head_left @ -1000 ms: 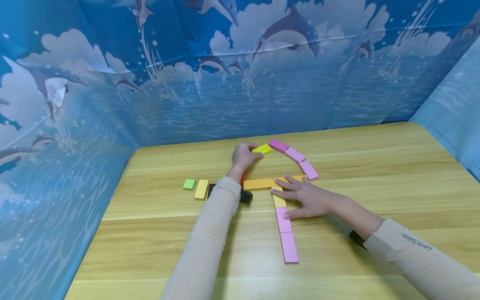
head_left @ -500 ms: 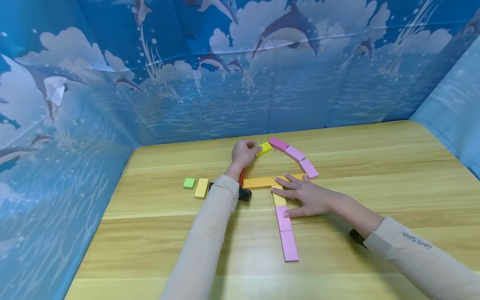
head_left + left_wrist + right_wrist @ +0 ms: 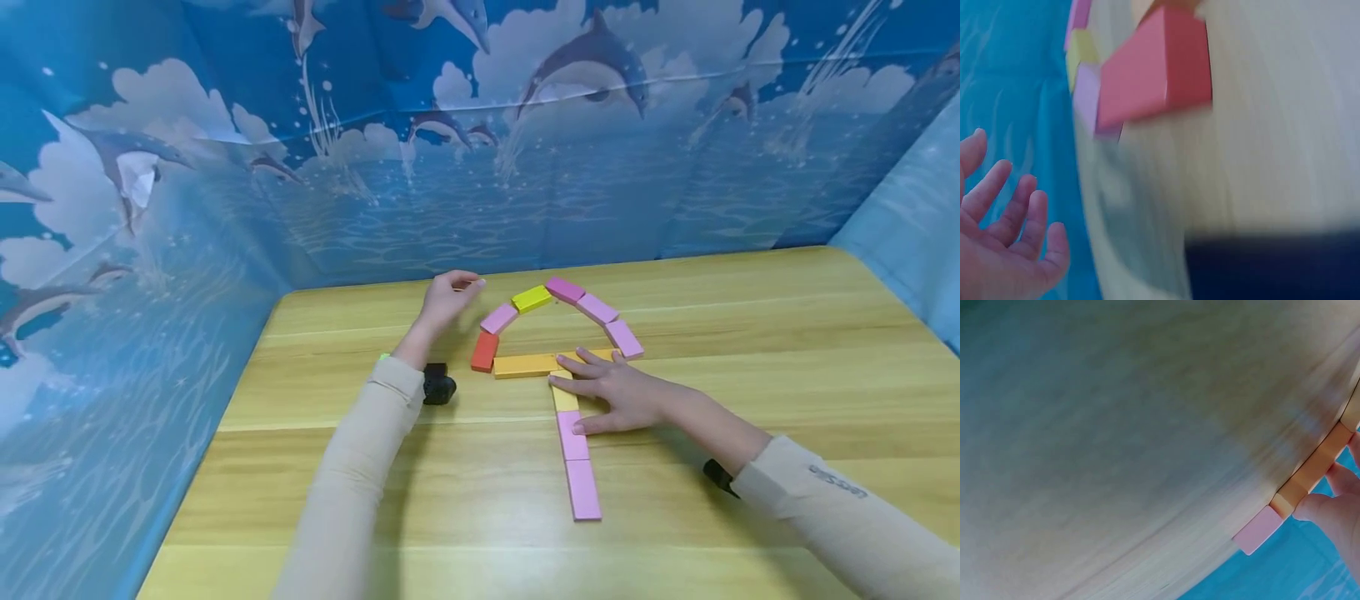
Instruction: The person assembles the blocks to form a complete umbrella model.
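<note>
My left hand [image 3: 447, 300] hovers left of an arch of flat blocks, holding nothing, fingers loosely bent; the left wrist view shows its fingers spread apart. The arch has a red block [image 3: 485, 352], a pink block [image 3: 499, 318], a bright yellow block [image 3: 532, 298], a magenta block [image 3: 566, 290] and two more pink blocks [image 3: 597, 309]. Across its base lies an orange row [image 3: 522, 366]. My right hand [image 3: 626, 396] rests with spread fingers on that row and on the stem below, which has a pale yellow block [image 3: 566, 400] above two pink blocks [image 3: 583, 490].
A green block [image 3: 385, 357] peeks out behind my left wrist. Black wrist cameras [image 3: 438, 387] sit under both forearms. The wooden table [image 3: 300, 500] ends at a blue dolphin-print curtain [image 3: 465, 208] at the back and sides.
My left hand has left the bright yellow block and moved left, uncovering the left pink block and the red block. The right hand stays on the blocks.
</note>
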`<state>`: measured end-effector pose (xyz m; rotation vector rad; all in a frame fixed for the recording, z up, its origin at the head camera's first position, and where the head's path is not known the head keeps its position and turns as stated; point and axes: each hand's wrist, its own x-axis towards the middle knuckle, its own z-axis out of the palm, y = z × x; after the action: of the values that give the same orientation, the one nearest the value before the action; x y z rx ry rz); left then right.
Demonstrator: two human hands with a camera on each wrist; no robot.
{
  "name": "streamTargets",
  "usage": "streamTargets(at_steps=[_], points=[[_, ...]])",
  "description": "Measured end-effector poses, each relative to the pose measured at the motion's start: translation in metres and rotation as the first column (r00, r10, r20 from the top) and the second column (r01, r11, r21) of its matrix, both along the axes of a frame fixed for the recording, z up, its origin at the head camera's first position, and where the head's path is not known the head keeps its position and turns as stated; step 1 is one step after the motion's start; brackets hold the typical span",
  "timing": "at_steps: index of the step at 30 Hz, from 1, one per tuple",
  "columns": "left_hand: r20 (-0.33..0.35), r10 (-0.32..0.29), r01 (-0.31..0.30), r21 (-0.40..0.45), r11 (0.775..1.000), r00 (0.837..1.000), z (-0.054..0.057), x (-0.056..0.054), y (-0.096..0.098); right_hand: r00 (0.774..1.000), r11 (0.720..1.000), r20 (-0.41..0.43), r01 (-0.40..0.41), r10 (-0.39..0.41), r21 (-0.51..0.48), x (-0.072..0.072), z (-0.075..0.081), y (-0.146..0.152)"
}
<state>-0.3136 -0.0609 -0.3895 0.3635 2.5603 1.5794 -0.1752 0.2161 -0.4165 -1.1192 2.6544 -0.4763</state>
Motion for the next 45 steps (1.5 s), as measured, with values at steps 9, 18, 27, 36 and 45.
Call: streamTargets(at_steps=[9, 18, 27, 36, 45], points=[[0.060, 0.005, -0.013, 0.137, 0.990, 0.998, 0.010, 0.007, -0.074, 1.000, 1.000, 0.004, 0.003, -0.003, 0.016, -0.001, 0.000, 0.001], [0.166, 0.020, -0.050, 0.176, 0.983, 0.986, 0.016, 0.034, -0.133, 1.000, 1.000, 0.012, 0.007, -0.007, -0.006, 0.000, 0.000, -0.002], [0.207, -0.062, 0.037, 0.123, 0.992, 0.976, -0.004, 0.044, -0.158, 1.000, 1.000, 0.011, 0.016, -0.016, -0.017, 0.000, -0.001, -0.001], [0.237, -0.128, 0.113, 0.078, 0.991, 0.963, -0.015, 0.053, -0.158, 1.000, 1.000, 0.019, 0.021, -0.021, -0.019, -0.001, -0.002, -0.002], [0.207, -0.181, 0.183, 0.011, 0.983, 0.961, -0.020, 0.056, -0.157, 1.000, 1.000, 0.018, 0.017, -0.017, -0.013, -0.001, -0.002, -0.001]])
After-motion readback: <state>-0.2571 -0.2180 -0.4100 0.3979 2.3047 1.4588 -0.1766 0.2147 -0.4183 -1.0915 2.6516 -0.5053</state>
